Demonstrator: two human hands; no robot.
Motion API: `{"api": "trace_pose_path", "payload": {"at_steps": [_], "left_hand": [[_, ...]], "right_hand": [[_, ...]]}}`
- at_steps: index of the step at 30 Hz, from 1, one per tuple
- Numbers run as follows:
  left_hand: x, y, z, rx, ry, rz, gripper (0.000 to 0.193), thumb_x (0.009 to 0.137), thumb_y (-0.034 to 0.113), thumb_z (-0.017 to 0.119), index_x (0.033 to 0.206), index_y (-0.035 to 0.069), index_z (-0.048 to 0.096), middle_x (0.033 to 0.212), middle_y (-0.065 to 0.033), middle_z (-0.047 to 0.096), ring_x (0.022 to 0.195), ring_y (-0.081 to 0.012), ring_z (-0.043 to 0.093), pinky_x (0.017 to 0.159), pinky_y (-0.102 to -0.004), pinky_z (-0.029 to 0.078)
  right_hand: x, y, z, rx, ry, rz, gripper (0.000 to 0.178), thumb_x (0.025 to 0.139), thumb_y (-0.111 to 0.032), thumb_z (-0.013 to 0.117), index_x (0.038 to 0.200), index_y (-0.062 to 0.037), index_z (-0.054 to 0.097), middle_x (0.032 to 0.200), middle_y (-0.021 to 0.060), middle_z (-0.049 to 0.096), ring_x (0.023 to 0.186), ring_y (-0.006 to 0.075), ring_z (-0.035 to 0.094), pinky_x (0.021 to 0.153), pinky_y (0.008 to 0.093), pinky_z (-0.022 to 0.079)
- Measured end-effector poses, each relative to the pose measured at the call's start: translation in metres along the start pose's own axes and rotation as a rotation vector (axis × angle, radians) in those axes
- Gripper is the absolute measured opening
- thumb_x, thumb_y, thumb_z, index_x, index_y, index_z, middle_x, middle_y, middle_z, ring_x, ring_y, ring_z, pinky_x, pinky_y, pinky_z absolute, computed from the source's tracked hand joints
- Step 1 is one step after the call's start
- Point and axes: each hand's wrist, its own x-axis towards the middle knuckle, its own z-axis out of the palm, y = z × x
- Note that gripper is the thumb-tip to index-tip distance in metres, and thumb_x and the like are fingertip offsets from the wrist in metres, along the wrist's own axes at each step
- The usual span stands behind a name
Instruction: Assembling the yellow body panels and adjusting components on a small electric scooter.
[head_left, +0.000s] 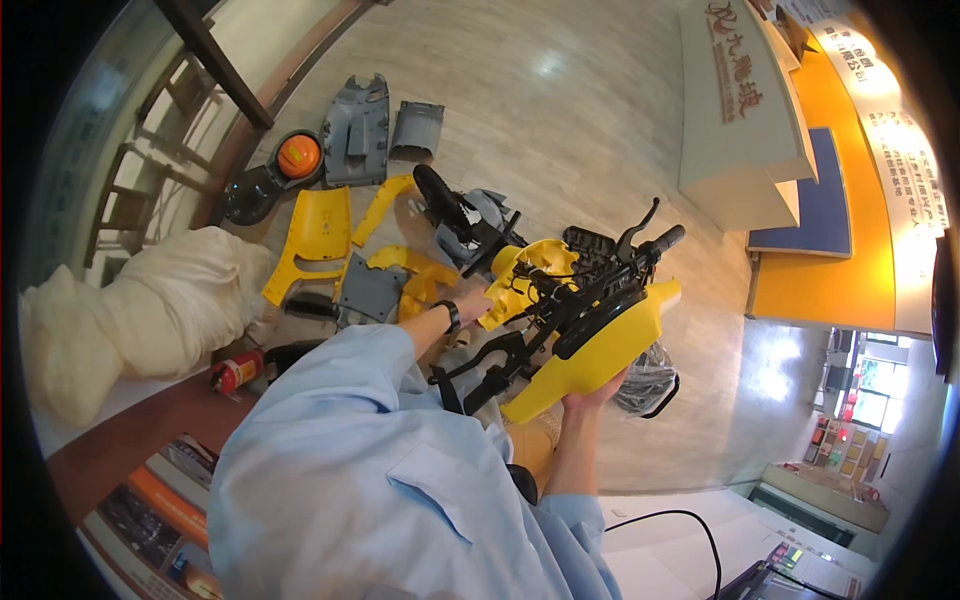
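Observation:
In front of me stands a partly stripped electric scooter, its black handlebar slanting across with brake levers and bare cables. My right hand grips the lower edge of the yellow front cover, which lies along the bar. A black watch circles the wrist of my left hand, which grips the edge of a yellow inner panel; its fingertips are partly hidden. Past that panel is the black front tyre.
Yellow body panels and grey plastic panels lie on the floor at left. An orange helmet rests on a black seat. A red fire extinguisher and a cream-covered bulk are nearer. A white counter stands far right.

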Motion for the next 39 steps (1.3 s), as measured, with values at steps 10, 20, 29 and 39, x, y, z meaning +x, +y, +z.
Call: {"api": "trace_pose_path", "payload": {"at_steps": [10, 20, 29, 39], "left_hand": [[-0.056, 0.003, 0.029, -0.033, -0.145, 0.059, 0.057, 0.088, 0.003, 0.051, 0.141, 0.017, 0.038, 0.115, -0.004, 0.062, 0.092, -0.0148, 0.065, 0.062, -0.0299, 0.054], [-0.079, -0.014, 0.028, -0.258, -0.404, 0.136, 0.065, 0.092, 0.018, 0.067, 0.147, 0.021, 0.033, 0.128, 0.0, 0.06, 0.104, -0.0151, 0.065, 0.072, -0.0316, 0.059], [-0.088, -0.001, 0.039, -0.077, -0.377, 0.148, 0.061, 0.083, 0.006, 0.069, 0.136, 0.021, 0.044, 0.118, -0.0011, 0.06, 0.101, -0.0158, 0.062, 0.077, -0.0339, 0.057], [-0.1, 0.006, 0.038, -0.008, -0.354, 0.048, 0.06, 0.079, 0.012, 0.076, 0.132, 0.021, 0.05, 0.112, 0.0014, 0.061, 0.099, -0.0141, 0.061, 0.074, -0.035, 0.057]], "right_hand": [[-0.006, 0.004, -0.004, 0.014, 0.034, -0.043, 0.061, 0.096, -0.056, 0.046, 0.137, -0.0114, 0.051, 0.134, 0.0058, 0.058, 0.121, 0.0265, 0.056, 0.098, 0.043, 0.048], [-0.017, 0.018, -0.003, -0.011, 0.066, -0.092, 0.055, 0.098, -0.052, 0.039, 0.13, -0.0101, 0.054, 0.123, 0.0057, 0.064, 0.109, 0.0259, 0.062, 0.089, 0.0402, 0.053], [-0.009, 0.008, 0.018, -0.032, 0.233, -0.062, 0.051, 0.098, -0.049, 0.038, 0.124, -0.01, 0.057, 0.119, 0.0057, 0.065, 0.105, 0.0255, 0.063, 0.088, 0.0415, 0.053], [-0.001, 0.004, -0.001, -0.076, 0.14, -0.059, 0.051, 0.095, -0.049, 0.039, 0.122, -0.0101, 0.057, 0.117, 0.0049, 0.064, 0.108, 0.0251, 0.061, 0.091, 0.0414, 0.051]]}}
